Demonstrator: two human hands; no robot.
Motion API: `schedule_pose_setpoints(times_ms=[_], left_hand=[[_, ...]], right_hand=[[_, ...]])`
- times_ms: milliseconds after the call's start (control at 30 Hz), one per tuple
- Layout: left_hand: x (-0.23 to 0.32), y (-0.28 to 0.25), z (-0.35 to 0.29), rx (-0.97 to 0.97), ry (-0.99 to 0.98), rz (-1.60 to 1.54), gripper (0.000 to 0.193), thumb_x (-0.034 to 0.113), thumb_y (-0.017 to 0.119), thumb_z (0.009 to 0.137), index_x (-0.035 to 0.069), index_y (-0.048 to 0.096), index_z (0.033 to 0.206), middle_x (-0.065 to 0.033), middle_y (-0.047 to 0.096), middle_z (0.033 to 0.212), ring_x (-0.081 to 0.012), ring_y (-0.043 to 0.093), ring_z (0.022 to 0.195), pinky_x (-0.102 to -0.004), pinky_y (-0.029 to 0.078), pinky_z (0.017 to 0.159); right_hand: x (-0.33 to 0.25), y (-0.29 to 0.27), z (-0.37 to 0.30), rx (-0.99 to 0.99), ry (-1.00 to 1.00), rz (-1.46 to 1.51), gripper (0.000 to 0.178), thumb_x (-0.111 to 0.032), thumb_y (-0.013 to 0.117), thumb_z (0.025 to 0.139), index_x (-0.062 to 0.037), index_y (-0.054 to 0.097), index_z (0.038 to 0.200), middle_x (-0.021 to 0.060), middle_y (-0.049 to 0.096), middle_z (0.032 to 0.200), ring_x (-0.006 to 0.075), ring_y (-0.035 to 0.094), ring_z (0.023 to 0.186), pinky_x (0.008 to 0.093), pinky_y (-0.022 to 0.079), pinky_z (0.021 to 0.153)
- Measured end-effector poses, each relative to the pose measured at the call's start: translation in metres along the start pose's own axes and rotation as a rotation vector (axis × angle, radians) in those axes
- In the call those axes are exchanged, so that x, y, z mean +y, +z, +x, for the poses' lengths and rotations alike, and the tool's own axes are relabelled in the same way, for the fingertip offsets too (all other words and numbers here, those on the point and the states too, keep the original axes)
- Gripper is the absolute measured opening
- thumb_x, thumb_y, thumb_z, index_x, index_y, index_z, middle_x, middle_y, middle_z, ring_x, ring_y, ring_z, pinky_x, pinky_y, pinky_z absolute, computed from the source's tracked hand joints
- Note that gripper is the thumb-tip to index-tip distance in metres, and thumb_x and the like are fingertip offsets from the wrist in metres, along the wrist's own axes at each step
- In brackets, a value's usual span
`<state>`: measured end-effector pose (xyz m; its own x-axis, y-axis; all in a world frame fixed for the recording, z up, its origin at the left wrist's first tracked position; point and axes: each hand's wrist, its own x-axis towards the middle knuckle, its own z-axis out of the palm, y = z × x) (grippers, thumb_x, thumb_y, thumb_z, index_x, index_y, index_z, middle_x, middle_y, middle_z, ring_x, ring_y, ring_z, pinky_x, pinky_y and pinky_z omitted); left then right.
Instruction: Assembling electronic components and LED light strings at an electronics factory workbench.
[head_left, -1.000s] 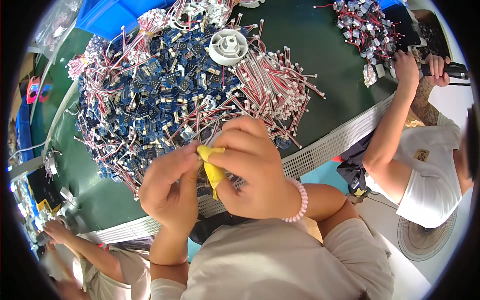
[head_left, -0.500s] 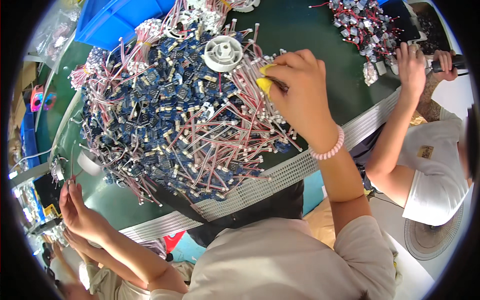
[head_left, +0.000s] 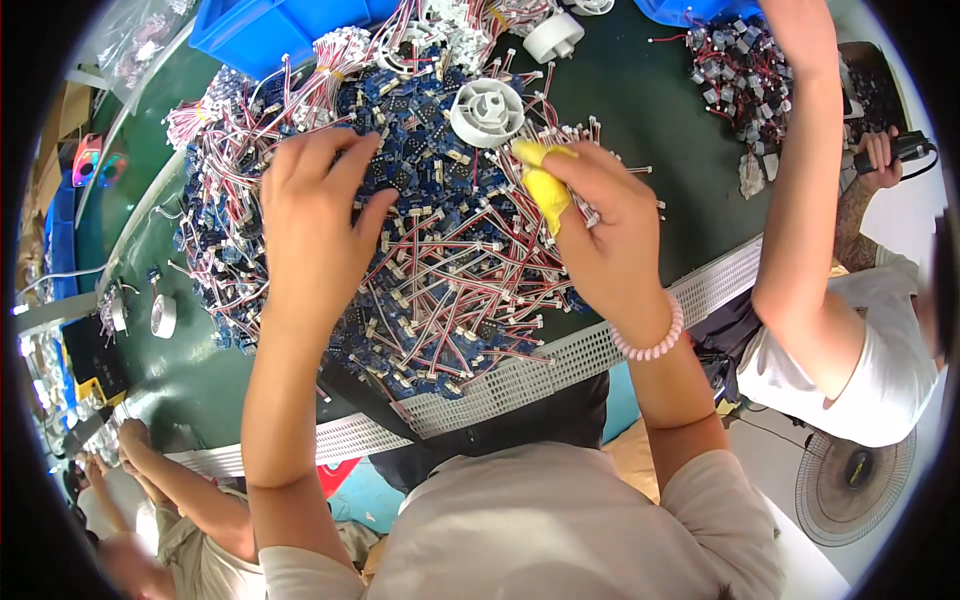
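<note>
A broad pile of small blue circuit boards (head_left: 410, 160) lies before me, mixed with red-and-white connector cables (head_left: 450, 265). Above the pile's left half is my left hand (head_left: 315, 215), thumb and fingers apart, holding nothing visible. My right hand (head_left: 610, 235) is at the pile's right side with fingers curled. Yellow covers (head_left: 546, 190) wrap its thumb and forefinger, whose tips come close together; pale strands show by its palm, but what it grips is unclear. A white round plastic part (head_left: 487, 112) rests on the pile between the hands.
Blue bins (head_left: 270, 35) stand at the back. Another white round part (head_left: 553, 38) sits behind the pile; a white ring-shaped part (head_left: 163, 315) lies left. To the right are grey components with red wires (head_left: 740, 90) and a co-worker's arm (head_left: 805, 190). A perforated edge strip (head_left: 500, 385) runs along the front.
My left hand has come from the far left to over the pile, leaving the white ring-shaped part. My right hand has moved slightly down. The co-worker's arm has reached farther back.
</note>
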<state>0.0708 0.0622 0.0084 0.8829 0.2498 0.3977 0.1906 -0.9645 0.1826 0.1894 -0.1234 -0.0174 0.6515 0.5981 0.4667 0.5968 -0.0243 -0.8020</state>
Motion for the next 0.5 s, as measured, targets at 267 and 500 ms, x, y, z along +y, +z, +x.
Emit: schedule_pose_setpoints(times_ms=[267,500], left_hand=[[-0.010,0.001,-0.013,0.169,0.009,-0.107,0.027,0.005,0.073,0.065,0.004,0.065,0.091,-0.0094,0.061,0.087,-0.0265,0.056,0.083,-0.0355,0.044,0.073],[0.030,-0.010,-0.067,0.017,-0.753,-1.160,0.025,-0.010,0.057,0.079,-0.006,0.054,0.103,-0.0083,0.061,0.086,-0.0142,0.064,0.077,-0.0234,0.053,0.068]], right_hand=[[-0.003,0.005,-0.013,-0.040,0.269,0.392,0.016,0.004,0.070,0.067,-0.0003,0.066,0.081,0.0076,0.067,0.081,0.0115,0.061,0.068,0.0233,0.048,0.063],[-0.016,0.016,-0.018,-0.155,0.192,0.193,0.015,-0.005,0.069,0.068,-0.0114,0.068,0.081,-0.0002,0.068,0.083,0.0105,0.057,0.067,0.0291,0.033,0.073]])
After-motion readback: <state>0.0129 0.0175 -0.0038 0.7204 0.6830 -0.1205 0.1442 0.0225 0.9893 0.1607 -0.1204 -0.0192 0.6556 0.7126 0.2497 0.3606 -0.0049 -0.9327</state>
